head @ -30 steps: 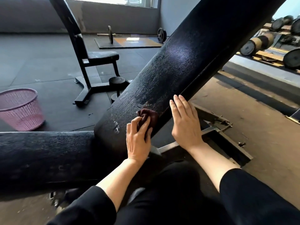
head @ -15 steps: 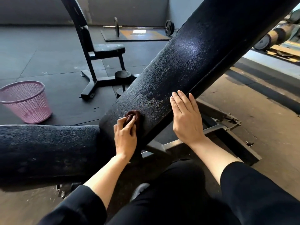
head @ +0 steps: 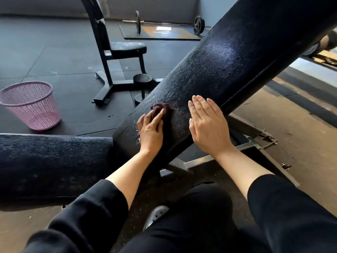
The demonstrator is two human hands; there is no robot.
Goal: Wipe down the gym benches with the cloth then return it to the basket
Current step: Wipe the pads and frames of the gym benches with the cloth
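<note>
A black padded incline bench backrest (head: 228,66) slopes up from the centre to the upper right, and its flat seat pad (head: 51,161) stretches left. My left hand (head: 150,130) holds a small dark brown cloth (head: 161,107) bunched under its fingers and presses it on the lower end of the backrest. My right hand (head: 207,125) lies flat with straight fingers on the backrest, just right of the cloth. A pink mesh basket (head: 31,105) stands upright on the floor at the left, beyond the seat pad.
A second black bench (head: 116,52) stands on the dark rubber floor behind the backrest. A barbell (head: 167,24) lies on a platform at the back. The bench's metal frame (head: 255,143) sticks out at the right. My knees fill the foreground.
My left hand slid the cloth leftward across the lower backrest, then a little up the pad. My right hand stayed flat on the pad. The view tilted down and the basket came closer.
</note>
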